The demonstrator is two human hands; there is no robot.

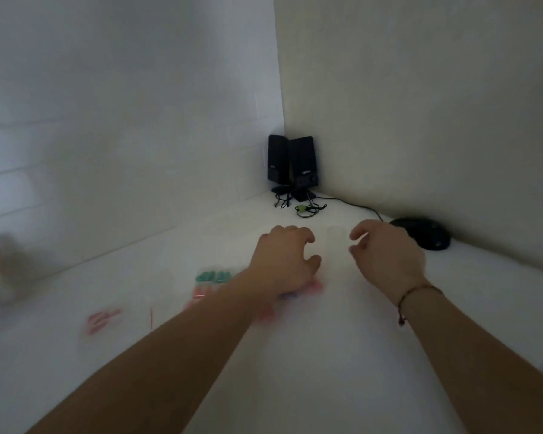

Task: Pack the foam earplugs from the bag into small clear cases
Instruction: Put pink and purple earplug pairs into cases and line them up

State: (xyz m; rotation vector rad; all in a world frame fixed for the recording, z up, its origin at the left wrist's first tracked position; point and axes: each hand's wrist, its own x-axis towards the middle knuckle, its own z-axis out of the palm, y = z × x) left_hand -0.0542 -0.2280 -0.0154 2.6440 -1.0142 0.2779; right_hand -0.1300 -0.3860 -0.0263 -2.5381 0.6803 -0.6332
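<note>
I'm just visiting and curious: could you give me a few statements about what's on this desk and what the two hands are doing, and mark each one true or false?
1. Two black speakers stand in the corner. True.
2. A black mouse lies right of the right hand. True.
3. The green earplugs lie right of the right hand. False: they lie left of the left hand.
4. The bracelet is on the left wrist. False: it is on the right wrist.
5. The left hand grips a speaker. False: the speakers stand well beyond both hands.
</note>
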